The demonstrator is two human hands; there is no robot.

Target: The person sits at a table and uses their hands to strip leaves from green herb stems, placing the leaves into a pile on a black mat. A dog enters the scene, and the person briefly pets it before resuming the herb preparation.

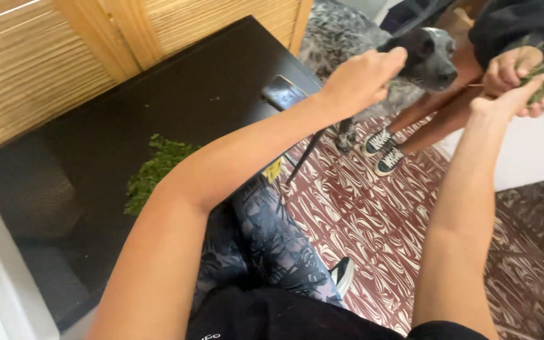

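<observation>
My left hand (361,77) is stretched forward with its fingers curled shut, right beside the head of a grey speckled dog (424,55); I see nothing in it. My right hand (506,101) reaches further right and grips a bunch of green sprigs (539,82). Another person's hand (510,68) holds the same bunch from above. That person sits opposite me, with bare legs and striped sneakers (382,151).
A black table (96,132) on my left carries a pile of green leaves (157,169) and a dark phone (283,92) near its far corner. Wooden slatted doors (45,56) stand behind it. The floor (373,220) has red-and-white patterned tiles. My patterned trouser leg (272,239) is below.
</observation>
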